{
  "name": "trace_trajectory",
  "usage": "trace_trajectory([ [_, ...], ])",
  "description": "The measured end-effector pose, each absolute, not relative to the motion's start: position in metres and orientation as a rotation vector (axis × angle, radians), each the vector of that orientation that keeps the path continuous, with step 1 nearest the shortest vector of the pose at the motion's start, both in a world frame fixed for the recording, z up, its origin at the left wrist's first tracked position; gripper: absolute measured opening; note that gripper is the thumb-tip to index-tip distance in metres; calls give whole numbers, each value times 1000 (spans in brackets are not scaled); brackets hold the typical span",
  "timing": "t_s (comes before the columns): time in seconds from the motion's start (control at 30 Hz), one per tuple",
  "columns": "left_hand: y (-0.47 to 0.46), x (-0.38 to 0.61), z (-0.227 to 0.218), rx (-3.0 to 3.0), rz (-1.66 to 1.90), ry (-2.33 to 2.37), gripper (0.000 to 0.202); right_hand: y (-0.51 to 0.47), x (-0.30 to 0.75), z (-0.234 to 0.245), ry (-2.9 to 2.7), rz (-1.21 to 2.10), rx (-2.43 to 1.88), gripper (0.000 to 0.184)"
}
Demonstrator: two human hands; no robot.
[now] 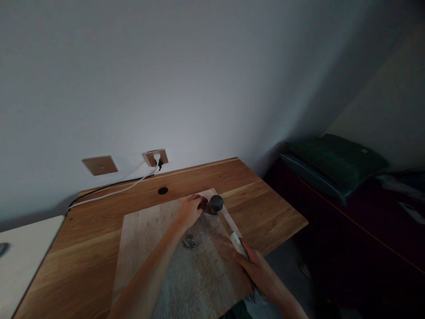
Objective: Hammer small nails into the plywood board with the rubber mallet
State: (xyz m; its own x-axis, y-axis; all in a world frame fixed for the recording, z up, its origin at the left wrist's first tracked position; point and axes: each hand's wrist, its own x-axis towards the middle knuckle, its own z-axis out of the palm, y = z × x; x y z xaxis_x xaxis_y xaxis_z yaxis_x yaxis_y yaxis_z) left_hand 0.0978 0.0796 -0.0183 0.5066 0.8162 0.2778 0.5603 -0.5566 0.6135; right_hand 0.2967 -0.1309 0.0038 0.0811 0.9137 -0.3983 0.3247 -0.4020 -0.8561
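Note:
My right hand [255, 268] is wrapped round the pale grip of a mallet [226, 223], which has a wooden shaft and a dark, rounded head. That head is beside the fingers of my left hand [191, 210], over the far right part of a pale wooden board [142, 248]. The left fingers are closed in a pinch, and whatever they hold is too small and dark to name. Nearer to me, a little heap of metal fasteners [189, 242], nails or screws, lies on the board. Several tiny dark spots mark the board's far left part.
Under the board is a wooden desk [265, 208] with a round cable hole [163, 190]. A white cable [122, 191] and a black one run from a wall socket [156, 158] along its back edge. At right, a green cushion [335, 159] rests on a dark red surface [332, 239].

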Motion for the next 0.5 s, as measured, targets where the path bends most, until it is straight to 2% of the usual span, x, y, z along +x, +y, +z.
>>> trace_trajectory([
  [0.1, 81, 98, -18, 2257, 781, 1125, 31, -125, 302, 1, -1296, 1279, -1814, 41],
  [0.23, 82, 99, -19, 2177, 823, 1088, 39, -116, 309, 5, -1444, 1218, -1835, 34],
  [0.37, 82, 99, -22, 2139, 875, 1055, 45, -111, 308, 21, -1441, 1185, -1881, 33],
  [0.5, 84, 100, -26, 2101, 866, 1061, 41, -106, 301, 42, -1414, 1076, -1837, 37],
])
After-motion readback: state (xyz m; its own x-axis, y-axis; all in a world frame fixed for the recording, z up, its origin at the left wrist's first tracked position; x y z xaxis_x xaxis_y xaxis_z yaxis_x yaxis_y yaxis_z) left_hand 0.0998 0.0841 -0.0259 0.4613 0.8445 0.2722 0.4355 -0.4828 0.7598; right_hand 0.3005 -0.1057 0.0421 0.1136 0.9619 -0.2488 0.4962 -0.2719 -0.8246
